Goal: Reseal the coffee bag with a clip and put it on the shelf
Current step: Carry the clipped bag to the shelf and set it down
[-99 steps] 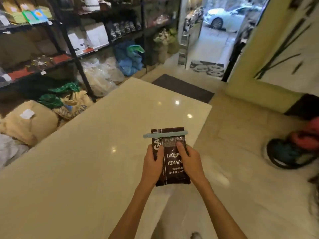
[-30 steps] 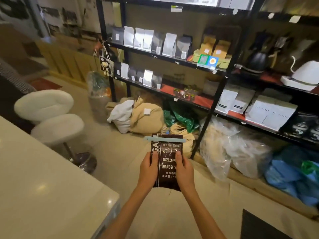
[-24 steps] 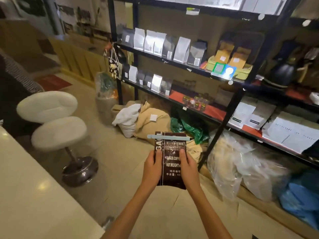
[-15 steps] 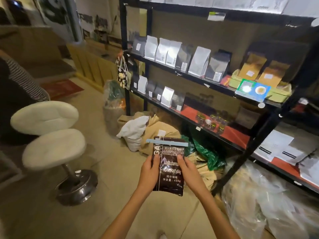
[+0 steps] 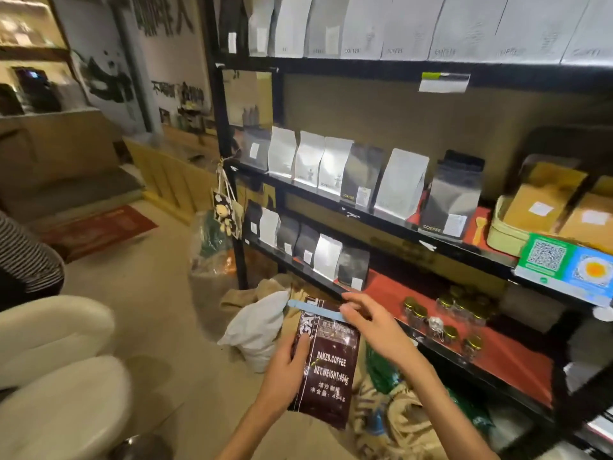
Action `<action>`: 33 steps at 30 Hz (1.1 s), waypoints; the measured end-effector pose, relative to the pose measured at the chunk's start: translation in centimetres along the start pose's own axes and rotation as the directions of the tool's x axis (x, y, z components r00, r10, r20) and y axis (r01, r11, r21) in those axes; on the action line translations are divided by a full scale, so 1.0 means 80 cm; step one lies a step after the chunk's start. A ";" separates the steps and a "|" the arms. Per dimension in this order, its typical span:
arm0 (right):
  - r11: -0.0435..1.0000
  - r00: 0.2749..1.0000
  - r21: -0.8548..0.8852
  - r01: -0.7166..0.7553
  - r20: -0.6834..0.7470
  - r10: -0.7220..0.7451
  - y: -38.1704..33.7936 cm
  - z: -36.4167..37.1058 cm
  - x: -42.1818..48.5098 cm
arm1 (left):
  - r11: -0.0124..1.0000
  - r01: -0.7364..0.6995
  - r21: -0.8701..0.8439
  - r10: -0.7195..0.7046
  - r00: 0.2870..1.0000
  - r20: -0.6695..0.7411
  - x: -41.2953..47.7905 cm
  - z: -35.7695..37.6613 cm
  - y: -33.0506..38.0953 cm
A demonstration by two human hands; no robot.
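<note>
While left hand (image 5: 285, 373) grips coffee bag (image 5: 328, 370), right hand (image 5: 371, 323) pinches clip (image 5: 313, 308).

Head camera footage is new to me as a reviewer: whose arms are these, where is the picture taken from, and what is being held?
There is no machine here. A person wears one wide-angle camera on the head, looking forward and down, so the two bare arms entering from below are their own. The left hand has its grip on a dark brown coffee bag printed BAKED.COFFEE. A light blue clip runs across the bag's top, and the right hand is at the clip's end. Ahead stands a black shelf rack carrying white and dark coffee pouches and small gold-lidded jars. Sacks lie on the floor below.
</note>
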State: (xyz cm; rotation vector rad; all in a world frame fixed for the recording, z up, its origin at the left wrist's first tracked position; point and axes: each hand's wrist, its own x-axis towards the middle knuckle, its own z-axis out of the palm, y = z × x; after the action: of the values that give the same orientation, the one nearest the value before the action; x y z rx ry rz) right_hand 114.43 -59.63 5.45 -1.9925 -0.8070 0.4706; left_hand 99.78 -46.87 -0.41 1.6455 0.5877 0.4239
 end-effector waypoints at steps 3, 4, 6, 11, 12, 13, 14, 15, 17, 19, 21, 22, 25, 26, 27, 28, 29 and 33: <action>0.987 1.000 -0.160 0.000 -0.003 -0.001 -0.017 0.003 0.071 | 0.998 -0.039 0.047 0.036 0.997 0.065 0.082 -0.006 0.003; 0.976 1.000 -0.217 -0.011 -0.030 0.004 -0.020 0.003 0.095 | 0.997 -0.051 0.056 0.045 0.995 0.094 0.112 -0.010 0.004; 0.959 0.997 -0.282 -0.036 -0.078 0.015 -0.024 -0.001 0.135 | 0.998 -0.053 0.041 0.043 0.978 0.202 0.167 -0.015 0.004; 0.909 0.967 -0.349 -0.227 -0.194 0.166 -0.026 -0.013 0.190 | 0.998 -0.056 0.042 0.027 0.858 0.513 0.270 -0.013 -0.005; 0.891 0.959 -0.374 -0.258 -0.212 0.189 -0.020 -0.016 0.194 | 0.997 -0.040 0.066 -0.006 0.814 0.581 0.287 -0.010 -0.011; 0.871 0.949 -0.396 -0.292 -0.232 0.213 -0.015 -0.021 0.195 | 0.992 -0.051 0.116 -0.036 0.767 0.641 0.300 -0.005 -0.015; 0.861 0.939 -0.397 -0.319 -0.254 0.231 -0.006 -0.026 0.195 | 0.982 -0.084 0.167 -0.054 0.726 0.686 0.313 -0.001 -0.018; 0.855 0.926 -0.383 -0.350 -0.280 0.253 0.002 -0.030 0.194 | 0.969 -0.140 0.203 -0.052 0.690 0.722 0.324 0.005 -0.019; 0.842 0.893 -0.365 -0.396 -0.365 0.262 0.022 -0.044 0.194 | 0.931 -0.280 0.235 -0.005 0.633 0.774 0.349 0.018 -0.015; 0.846 0.874 -0.346 -0.405 -0.420 0.246 0.047 -0.061 0.198 | 0.840 -0.456 0.295 0.073 0.633 0.771 0.378 0.032 -0.012; 0.840 0.864 -0.349 -0.415 -0.441 0.244 0.079 -0.081 0.212 | 0.683 -0.635 0.361 0.204 0.641 0.740 0.420 0.048 -0.015; 0.834 0.861 -0.356 -0.423 -0.446 0.246 0.092 -0.088 0.220 | 0.596 -0.699 0.395 0.254 0.631 0.733 0.446 0.055 -0.017; 0.825 0.844 -0.344 -0.449 -0.466 0.266 0.145 -0.105 0.256 | 0.379 -0.795 0.474 0.304 0.591 0.747 0.537 0.096 -0.017; 0.817 0.836 -0.347 -0.461 -0.478 0.269 0.165 -0.110 0.271 | 0.307 -0.812 0.496 0.310 0.578 0.755 0.568 0.116 -0.013; 0.817 0.832 -0.345 -0.461 -0.487 0.264 0.188 -0.113 0.290 | 0.249 -0.818 0.518 0.279 0.573 0.771 0.601 0.137 -0.013; 0.822 0.830 -0.339 -0.458 -0.494 0.259 0.205 -0.116 0.304 | 0.198 -0.814 0.546 0.226 0.580 0.783 0.626 0.156 -0.012; 0.827 0.828 -0.332 -0.453 -0.500 0.253 0.220 -0.118 0.317 | 0.186 -0.794 0.578 0.131 0.603 0.787 0.650 0.173 -0.012; 0.844 0.835 -0.346 -0.411 -0.514 0.196 0.275 -0.116 0.358 | 0.226 -0.756 0.614 -0.234 0.569 0.788 0.721 0.225 -0.051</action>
State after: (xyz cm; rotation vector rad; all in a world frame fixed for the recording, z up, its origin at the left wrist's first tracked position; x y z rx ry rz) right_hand 148.26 -53.47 -8.97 -2.5474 -0.2911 -0.0370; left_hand 155.90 -26.46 -10.39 2.9318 -0.3781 -0.6257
